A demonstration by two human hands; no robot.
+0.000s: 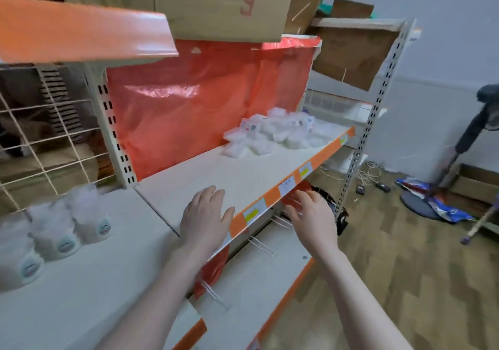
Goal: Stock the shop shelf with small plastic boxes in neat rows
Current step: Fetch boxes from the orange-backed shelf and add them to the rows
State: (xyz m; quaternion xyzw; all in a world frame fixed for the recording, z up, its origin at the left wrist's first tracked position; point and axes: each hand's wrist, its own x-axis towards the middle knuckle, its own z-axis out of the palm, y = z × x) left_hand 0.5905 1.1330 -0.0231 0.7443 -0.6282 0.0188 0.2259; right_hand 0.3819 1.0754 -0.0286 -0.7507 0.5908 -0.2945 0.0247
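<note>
A loose heap of small clear plastic boxes (272, 133) lies at the far right of the white shelf board (243, 171), against the red plastic backing. My left hand (206, 214) hovers flat over the near part of that board, fingers straight, holding nothing. My right hand (313, 214) is just in front of the shelf's orange price strip (297, 185), fingers loosely spread and empty. Both hands are well short of the heap.
Several white tubs with lids (64, 230) stand in a row on the neighbouring shelf to the left. A cardboard box (216, 1) sits on the shelf above. Wire hooks (259, 241) stick out below the board. Cables and a fan base (421, 203) lie on the wooden floor.
</note>
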